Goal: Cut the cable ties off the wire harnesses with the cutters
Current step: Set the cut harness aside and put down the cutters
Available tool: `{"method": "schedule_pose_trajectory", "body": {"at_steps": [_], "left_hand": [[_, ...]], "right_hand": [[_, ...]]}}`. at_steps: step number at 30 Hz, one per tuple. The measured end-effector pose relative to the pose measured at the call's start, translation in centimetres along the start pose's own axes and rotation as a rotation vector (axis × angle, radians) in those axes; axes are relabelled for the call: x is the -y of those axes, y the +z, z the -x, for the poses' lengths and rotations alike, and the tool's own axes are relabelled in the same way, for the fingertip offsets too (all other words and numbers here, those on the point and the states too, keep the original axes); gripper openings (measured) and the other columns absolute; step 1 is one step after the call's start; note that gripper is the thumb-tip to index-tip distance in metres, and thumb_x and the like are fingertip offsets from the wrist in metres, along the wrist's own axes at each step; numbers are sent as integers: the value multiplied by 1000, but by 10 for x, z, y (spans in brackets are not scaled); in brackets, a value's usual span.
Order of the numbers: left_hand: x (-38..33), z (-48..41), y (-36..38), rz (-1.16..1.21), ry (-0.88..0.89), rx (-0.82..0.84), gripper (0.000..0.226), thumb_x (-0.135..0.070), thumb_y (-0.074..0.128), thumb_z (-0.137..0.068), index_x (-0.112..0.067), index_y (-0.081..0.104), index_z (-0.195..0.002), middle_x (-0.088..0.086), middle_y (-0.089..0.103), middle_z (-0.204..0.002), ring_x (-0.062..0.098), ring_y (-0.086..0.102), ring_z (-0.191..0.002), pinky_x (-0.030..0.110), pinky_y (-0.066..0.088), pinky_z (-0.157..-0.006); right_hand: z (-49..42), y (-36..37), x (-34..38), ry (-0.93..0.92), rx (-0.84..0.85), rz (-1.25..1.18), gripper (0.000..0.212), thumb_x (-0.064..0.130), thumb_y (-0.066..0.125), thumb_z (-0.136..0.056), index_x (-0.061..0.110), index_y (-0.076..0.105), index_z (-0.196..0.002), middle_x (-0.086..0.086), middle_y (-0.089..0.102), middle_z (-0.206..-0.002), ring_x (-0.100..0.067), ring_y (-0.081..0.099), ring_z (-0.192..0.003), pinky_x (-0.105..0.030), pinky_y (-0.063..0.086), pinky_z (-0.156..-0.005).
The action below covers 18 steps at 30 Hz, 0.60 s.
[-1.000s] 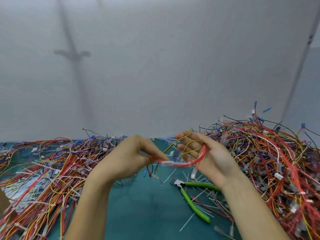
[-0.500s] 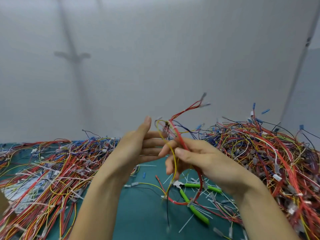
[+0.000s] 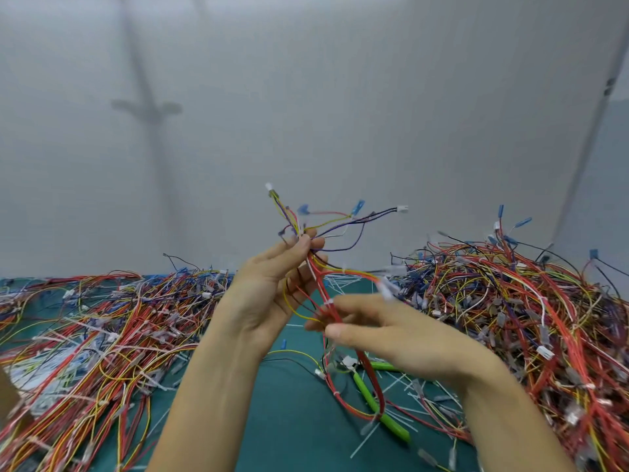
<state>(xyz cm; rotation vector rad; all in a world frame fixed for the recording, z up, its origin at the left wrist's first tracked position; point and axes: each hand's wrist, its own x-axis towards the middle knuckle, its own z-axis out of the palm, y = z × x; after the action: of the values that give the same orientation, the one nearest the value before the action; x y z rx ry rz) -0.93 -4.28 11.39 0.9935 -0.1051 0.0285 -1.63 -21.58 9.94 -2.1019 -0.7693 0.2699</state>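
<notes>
Wire harness (image 3: 320,284) lifted higher over the tabletop (image 3: 289,420) than half a second ago, held in both hands.
I see the left hand (image 3: 269,294), flat and open before, now pinching the harness just under its fanned connectors, fingers pointing up. The right hand (image 3: 391,332) has dropped lower; it is blurred, palm down, thumb and forefinger closed on the red strands. Green-handled cutters (image 3: 366,392) lie on the tabletop beneath it.

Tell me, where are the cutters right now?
The cutters lie unheld on the green mat, low and right of centre in the head view, beneath the right hand and the dangling harness.
</notes>
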Motion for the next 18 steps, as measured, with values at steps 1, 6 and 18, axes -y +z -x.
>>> {"method": "schedule_pose_trajectory", "body": {"at_steps": [1, 6, 18], "left_hand": [[0, 0, -1, -56, 30, -2, 28, -17, 66, -74, -13, 70, -102, -3, 73, -82, 7, 69, -63, 18, 56, -59], [0, 7, 1, -280, 123, -11, 27, -20, 72, -71, -20, 76, -97, 2, 76, -87, 12, 71, -69, 19, 56, -60], [3, 14, 12, -559, 269, -31, 28, -22, 82, -61, -19, 79, -89, 6, 77, -83, 19, 74, -79, 31, 61, -75]], "right_hand": [[1, -3, 1, -16, -77, -73, 17, 21, 58, -98, 21, 70, -110, 4, 72, -104, -10, 65, -100, -23, 50, -90], [-4, -12, -1, -53, -479, -355, 16, 12, 58, -97, 18, 72, -92, 6, 75, -89, -5, 70, -77, -21, 51, -72], [1, -8, 9, -144, -603, -310, 18, 44, 73, -78, 35, 76, -93, 11, 75, -88, -4, 67, -66, -15, 50, -55]]}}
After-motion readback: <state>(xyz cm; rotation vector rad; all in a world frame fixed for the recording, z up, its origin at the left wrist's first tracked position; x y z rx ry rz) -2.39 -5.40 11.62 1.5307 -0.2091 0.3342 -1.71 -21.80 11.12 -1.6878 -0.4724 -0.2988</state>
